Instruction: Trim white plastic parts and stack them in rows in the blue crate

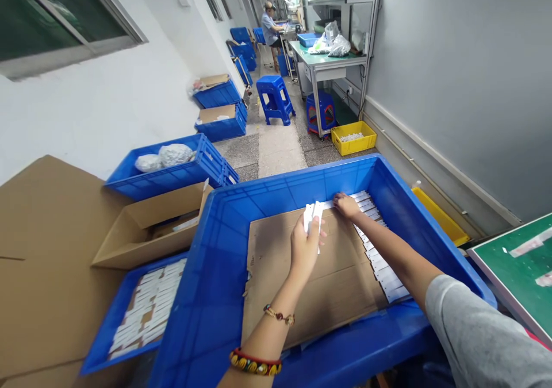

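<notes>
My left hand point(305, 244) is closed around several thin white strips point(314, 212), held above the cardboard sheet point(297, 313) that lines a large blue bin point(224, 221). At the bin's far side my right hand point(346, 205) has its fingers curled down at a white strip point(328, 204) by the cardboard's far edge. Under and beside my right forearm, a row of white strips point(379, 264) lies side by side along the right part of the cardboard. The fingertips of my right hand are partly hidden, but they press on that strip's end.
Left of the bin stand a lower blue tray point(97, 350) of similar strips, an open cardboard box point(116, 250) and a blue crate point(125, 175) with wrapped bundles. Ahead are a blue stool point(276, 98), a yellow crate point(366, 141) and a workbench point(328, 60). A person point(269, 29) sits far back.
</notes>
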`<act>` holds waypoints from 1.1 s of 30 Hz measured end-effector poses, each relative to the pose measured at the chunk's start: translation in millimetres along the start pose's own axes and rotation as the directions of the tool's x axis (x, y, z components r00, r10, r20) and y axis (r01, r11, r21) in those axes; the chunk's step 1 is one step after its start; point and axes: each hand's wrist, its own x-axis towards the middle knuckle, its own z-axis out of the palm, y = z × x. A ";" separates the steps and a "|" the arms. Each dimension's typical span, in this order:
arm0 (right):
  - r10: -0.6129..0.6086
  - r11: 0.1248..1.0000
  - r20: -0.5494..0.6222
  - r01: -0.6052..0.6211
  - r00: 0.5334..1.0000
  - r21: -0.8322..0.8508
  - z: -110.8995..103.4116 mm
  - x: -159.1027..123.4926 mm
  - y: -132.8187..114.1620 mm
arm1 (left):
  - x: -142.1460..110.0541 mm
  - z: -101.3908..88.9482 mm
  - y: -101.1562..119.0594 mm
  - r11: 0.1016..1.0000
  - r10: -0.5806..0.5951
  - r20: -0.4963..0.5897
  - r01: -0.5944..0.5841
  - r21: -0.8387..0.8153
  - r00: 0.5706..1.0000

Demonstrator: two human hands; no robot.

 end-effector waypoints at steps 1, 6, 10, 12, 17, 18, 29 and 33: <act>0.004 0.999 -0.010 -0.004 1.000 0.034 -2.3 -0.5 -1.9 | -0.5 0.2 -0.2 1.000 -0.001 0.008 0.001 -0.012 1.000; 0.011 0.967 -0.015 -0.007 1.000 0.254 -32.6 1.9 -20.9 | 1.7 0.9 -7.2 1.000 0.002 0.001 -0.002 0.012 1.000; -0.217 0.632 0.224 -0.039 0.950 0.774 -80.3 0.3 -41.7 | 7.8 0.4 -15.4 0.992 0.018 -0.061 -0.010 0.122 0.998; -0.370 0.398 0.307 -0.150 0.877 0.905 -103.2 -5.1 -50.0 | 9.2 0.1 -17.4 0.991 0.026 -0.089 -0.014 0.136 0.996; -0.416 0.374 0.416 -0.265 0.809 0.889 -137.4 -20.1 -49.6 | 7.7 -3.3 -17.5 0.940 0.173 -0.081 -0.140 0.312 0.982; -0.408 0.404 0.429 -0.262 0.806 0.876 -140.3 -21.5 -44.4 | 7.8 -4.9 -17.3 0.913 0.213 -0.070 -0.173 0.369 0.974; 0.167 0.906 0.077 -0.184 0.983 0.382 -60.3 -16.7 18.9 | 10.3 -10.0 -14.7 0.792 0.432 -0.009 -0.374 0.482 0.902; 0.236 0.938 -0.025 -0.221 0.971 0.265 -24.4 -25.0 24.8 | 9.0 -6.9 -16.6 0.789 0.448 -0.004 -0.394 0.471 0.894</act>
